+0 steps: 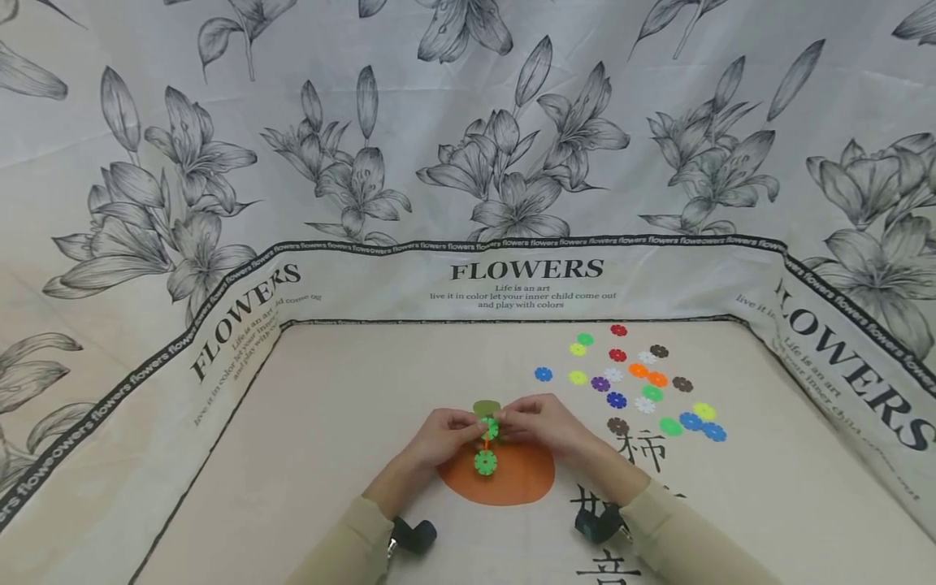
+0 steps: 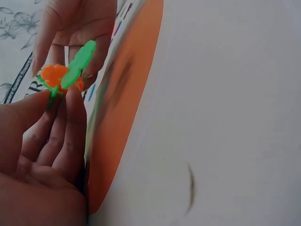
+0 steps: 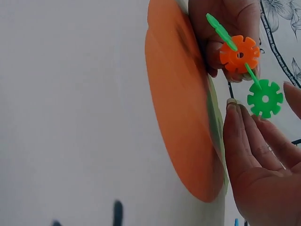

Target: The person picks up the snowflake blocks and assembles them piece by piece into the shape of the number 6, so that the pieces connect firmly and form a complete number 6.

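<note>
Green and orange notched discs are joined in a small chain, its lower green disc [image 1: 486,463] hanging over the orange print. My left hand [image 1: 446,435] [image 2: 51,146] pinches the chain between thumb and fingers. In the left wrist view an orange disc [image 2: 54,73] and a tilted green disc [image 2: 84,56] rise above those fingertips. The right hand [image 1: 548,422] [image 3: 263,150] is spread around the far end; its thumb stands apart from a green disc [image 3: 265,99], with fingertips close under it. Whether they touch it, I cannot tell. An orange disc [image 3: 241,55] sits beside the left fingers.
Loose discs in several colours lie at the right back of the cloth, among them a blue disc [image 1: 543,374], a red disc [image 1: 618,331] and a brown disc [image 1: 617,426]. A printed fabric border [image 1: 522,292] stands up along the back and sides.
</note>
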`<control>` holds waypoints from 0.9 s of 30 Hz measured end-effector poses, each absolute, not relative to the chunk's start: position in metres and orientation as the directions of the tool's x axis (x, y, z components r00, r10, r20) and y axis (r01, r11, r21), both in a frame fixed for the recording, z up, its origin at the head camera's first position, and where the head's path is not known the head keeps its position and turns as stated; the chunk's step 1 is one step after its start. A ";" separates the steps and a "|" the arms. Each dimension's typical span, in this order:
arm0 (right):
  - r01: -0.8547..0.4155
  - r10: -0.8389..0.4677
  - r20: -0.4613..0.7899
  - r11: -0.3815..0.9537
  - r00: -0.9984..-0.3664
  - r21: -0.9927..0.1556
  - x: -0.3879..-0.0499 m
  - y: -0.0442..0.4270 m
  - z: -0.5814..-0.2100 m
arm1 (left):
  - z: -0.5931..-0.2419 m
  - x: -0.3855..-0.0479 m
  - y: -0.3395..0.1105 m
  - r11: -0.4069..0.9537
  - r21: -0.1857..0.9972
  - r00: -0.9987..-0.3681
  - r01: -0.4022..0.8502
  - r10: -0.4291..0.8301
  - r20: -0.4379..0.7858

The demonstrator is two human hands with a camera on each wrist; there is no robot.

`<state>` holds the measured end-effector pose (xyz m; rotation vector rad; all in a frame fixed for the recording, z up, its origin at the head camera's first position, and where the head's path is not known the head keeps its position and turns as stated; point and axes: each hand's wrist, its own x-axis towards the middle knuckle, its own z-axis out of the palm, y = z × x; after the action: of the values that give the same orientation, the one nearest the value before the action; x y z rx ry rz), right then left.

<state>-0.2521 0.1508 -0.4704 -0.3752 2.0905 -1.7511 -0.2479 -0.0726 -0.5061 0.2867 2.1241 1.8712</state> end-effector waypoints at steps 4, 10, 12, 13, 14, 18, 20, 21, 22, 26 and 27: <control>-0.014 -0.448 -0.100 0.245 -0.888 -0.969 -0.259 0.161 -0.466 | -0.506 -0.249 -0.074 0.123 0.990 -0.928 -0.067 0.356 -0.107; -0.068 -0.323 -0.066 0.387 -0.944 -0.920 -0.280 0.181 -0.462 | -0.504 -0.248 -0.074 0.116 0.988 -0.922 -0.099 0.364 -0.135; -0.079 -0.271 -0.056 0.462 -0.961 -0.883 -0.289 0.188 -0.462 | -0.504 -0.248 -0.074 0.118 0.988 -0.920 -0.101 0.366 -0.138; -0.081 -0.249 -0.053 0.498 -0.967 -0.863 -0.293 0.191 -0.462 | -0.503 -0.248 -0.074 0.119 0.988 -0.920 -0.101 0.368 -0.138; -0.082 -0.232 -0.052 0.534 -0.971 -0.842 -0.297 0.194 -0.462 | -0.503 -0.248 -0.075 0.123 0.988 -0.919 -0.098 0.370 -0.137; -0.085 -0.169 -0.036 0.657 -0.985 -0.749 -0.311 0.201 -0.462 | -0.502 -0.249 -0.076 0.133 0.988 -0.918 -0.082 0.375 -0.127; -0.096 -0.156 -0.021 0.701 -0.987 -0.707 -0.316 0.203 -0.463 | -0.502 -0.249 -0.076 0.131 0.988 -0.918 -0.079 0.376 -0.124; -0.094 -0.150 -0.019 0.710 -0.989 -0.698 -0.319 0.202 -0.463 | -0.503 -0.250 -0.076 0.127 0.988 -0.918 -0.081 0.377 -0.124; -0.088 -0.142 -0.022 0.720 -0.990 -0.689 -0.322 0.202 -0.464 | -0.503 -0.250 -0.076 0.125 0.989 -0.917 -0.086 0.378 -0.127; -0.057 -0.127 -0.055 0.741 -0.990 -0.669 -0.329 0.201 -0.468 | -0.505 -0.250 -0.076 0.110 0.990 -0.914 -0.094 0.385 -0.129; -0.052 -0.124 -0.062 0.746 -0.990 -0.664 -0.331 0.200 -0.469 | -0.505 -0.250 -0.076 0.107 0.990 -0.912 -0.096 0.388 -0.130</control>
<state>-0.3308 0.1997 -0.4687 -0.1435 2.8394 -1.0749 -0.2504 -0.0757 -0.5053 0.2853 2.0342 1.8633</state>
